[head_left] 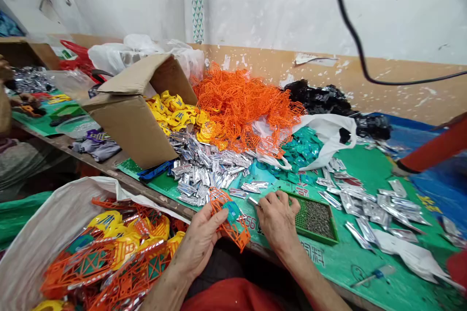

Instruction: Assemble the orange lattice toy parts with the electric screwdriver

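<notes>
My left hand (200, 238) is closed around an orange lattice plastic frame (239, 240), thumb on top, above the table's front edge. A teal plastic piece (233, 211) sits within that frame. My right hand (279, 218) is just right of it, fingers curled over the table, with a small silver strip (253, 200) poking out at the fingertips. Beside the right hand stands a green tray (333, 238) of small dark screws (318, 218), partly covered by the fingers. Behind both hands lies a pile of shiny silver strips (204, 170).
A sack (22, 257) of orange and yellow assemblies (109, 252) stands at lower left. Yellow parts (175, 112) spill from a cardboard box (134, 131) beside heaped orange frames (244, 102) and teal pieces (301, 148). A screwdriver (374, 274) lies right; another person's arm (434, 146) reaches in there.
</notes>
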### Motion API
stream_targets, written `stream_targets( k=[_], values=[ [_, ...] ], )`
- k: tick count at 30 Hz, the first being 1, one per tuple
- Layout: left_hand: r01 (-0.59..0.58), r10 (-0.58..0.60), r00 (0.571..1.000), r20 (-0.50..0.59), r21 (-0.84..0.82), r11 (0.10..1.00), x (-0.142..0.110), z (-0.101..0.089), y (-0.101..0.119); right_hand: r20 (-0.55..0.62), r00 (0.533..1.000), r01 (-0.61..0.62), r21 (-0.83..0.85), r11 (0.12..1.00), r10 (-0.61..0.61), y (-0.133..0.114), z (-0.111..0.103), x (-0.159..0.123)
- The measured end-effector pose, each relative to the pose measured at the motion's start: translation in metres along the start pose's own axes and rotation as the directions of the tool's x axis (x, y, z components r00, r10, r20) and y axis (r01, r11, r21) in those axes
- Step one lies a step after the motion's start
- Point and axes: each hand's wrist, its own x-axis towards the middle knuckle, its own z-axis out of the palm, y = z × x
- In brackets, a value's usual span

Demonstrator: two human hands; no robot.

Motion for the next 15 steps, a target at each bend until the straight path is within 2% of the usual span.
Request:
stream_targets(
  k=[5, 7, 8, 9, 10, 12, 13, 15],
  values=[
    [0.001, -0.003, 0.998, 0.056, 0.035, 0.999, -0.001, 0.005, -0.002, 0.037, 0.999, -0.016, 0.252, 0.968, 0.007, -0.001, -0.019, -0.002],
    [-0.009, 0.006, 0.999, 0.044, 0.055, 0.998, 0.001, 0.008, -0.004, 0.104, 0.994, -0.030, 0.415, 0.910, -0.014, -0.005, -0.033, -0.004],
    [-0.020, 0.018, 0.999, 0.032, 0.057, 0.998, 0.002, 0.009, -0.005, 0.173, 0.985, -0.088, 0.533, 0.842, -0.006, -0.007, -0.039, -0.005],
    [-0.033, 0.032, 0.999, 0.020, 0.054, 0.998, 0.004, 0.011, -0.007, 0.261, 0.965, -0.186, 0.650, 0.737, 0.014, -0.009, -0.044, -0.007],
    [-0.046, 0.045, 0.999, 0.006, 0.052, 0.998, 0.005, 0.012, -0.009, 0.358, 0.933, -0.308, 0.740, 0.597, 0.038, -0.011, -0.048, -0.008],
    [-0.067, 0.067, 0.998, -0.009, 0.058, 0.996, 0.007, 0.016, -0.012, 0.512, 0.855, -0.511, 0.804, 0.303, 0.083, -0.014, -0.050, -0.012],
    [-0.075, 0.075, 0.997, -0.005, 0.070, 0.995, 0.007, 0.018, -0.013, 0.542, 0.832, -0.554, 0.806, 0.210, 0.114, -0.014, -0.048, -0.014],
    [-0.086, 0.086, 0.996, 0.006, 0.107, 0.991, 0.005, 0.021, -0.015, 0.538, 0.823, -0.560, 0.821, 0.109, 0.180, -0.014, -0.044, -0.018]
  ],
)
